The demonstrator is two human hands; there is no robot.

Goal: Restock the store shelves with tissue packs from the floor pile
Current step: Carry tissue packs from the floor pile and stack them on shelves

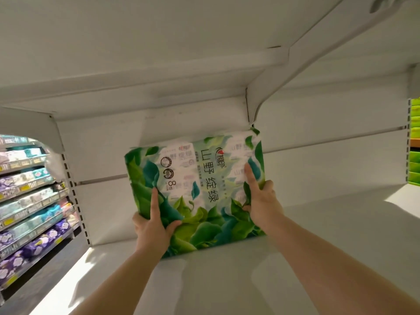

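Note:
A large tissue pack (197,189) with green leaf print and black characters stands on its edge on a white shelf board (318,258), leaning toward the back panel. My left hand (153,226) grips its lower left corner, index finger stretched up the front and thumb across the face. My right hand (263,201) holds the right edge, index finger pointing up along the pack. Both forearms reach in from below.
The white shelf bay has a board overhead (159,53) and a bracket (256,105) at the back. Stocked shelves of purple and teal packs (29,212) run along the left aisle. Green packs (414,144) sit at the far right edge.

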